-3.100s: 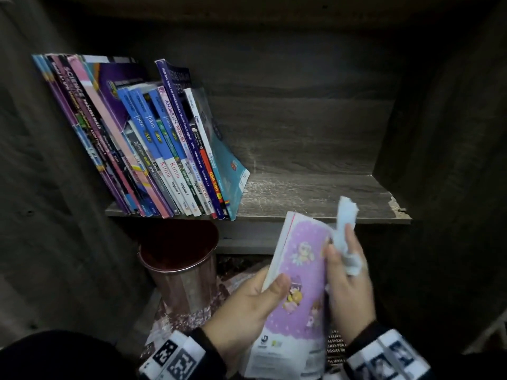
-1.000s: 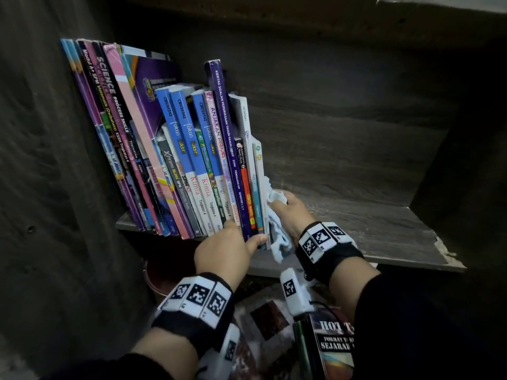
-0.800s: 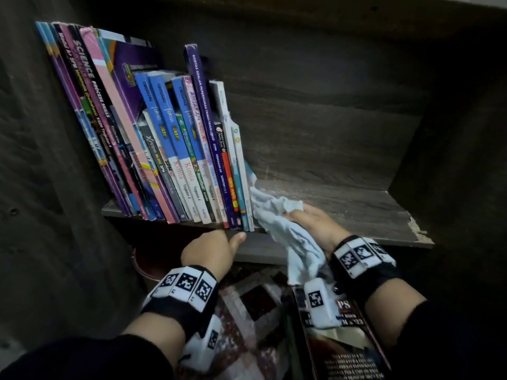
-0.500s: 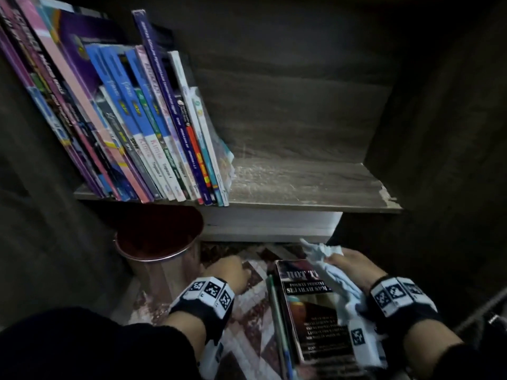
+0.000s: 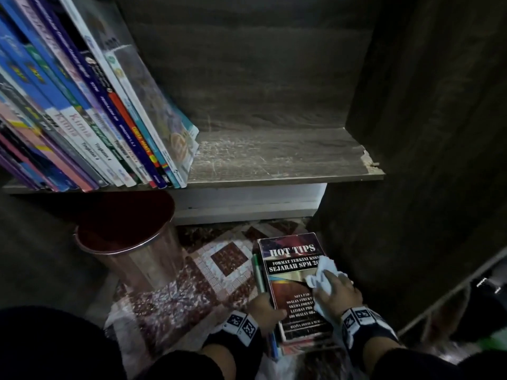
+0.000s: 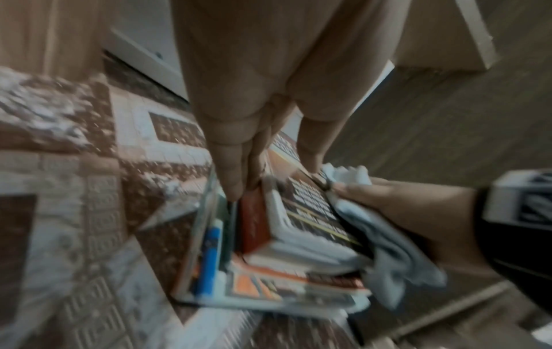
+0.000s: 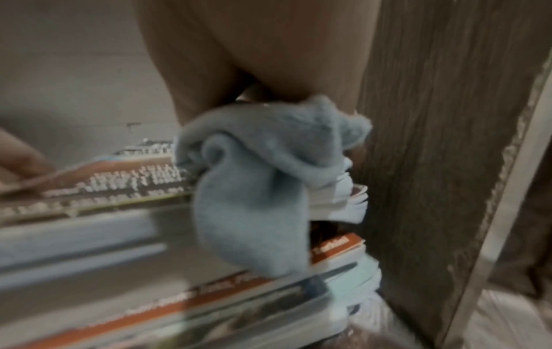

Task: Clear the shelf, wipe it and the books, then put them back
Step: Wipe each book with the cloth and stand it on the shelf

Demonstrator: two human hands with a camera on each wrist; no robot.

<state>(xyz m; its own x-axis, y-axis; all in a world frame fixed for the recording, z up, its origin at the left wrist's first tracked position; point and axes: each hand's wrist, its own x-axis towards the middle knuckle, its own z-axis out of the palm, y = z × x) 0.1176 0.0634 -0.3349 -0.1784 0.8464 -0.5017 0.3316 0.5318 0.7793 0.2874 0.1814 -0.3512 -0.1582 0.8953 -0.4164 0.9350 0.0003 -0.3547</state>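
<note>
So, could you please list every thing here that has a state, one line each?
HOT TIPS book: lying flat, cover up, on top of the floor stack.
Cloth: crumpled, pressed on that cover.
Right hand: grips the cloth.
Left hand: grips the book's left edge.
Shelf books: standing, leaning left.
Shelf: right part bare.
Bin: upright, open.

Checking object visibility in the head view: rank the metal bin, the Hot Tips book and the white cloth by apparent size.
1. metal bin, largest.
2. Hot Tips book, smaller; hands cover part.
3. white cloth, smallest, bunched under the right hand.
</note>
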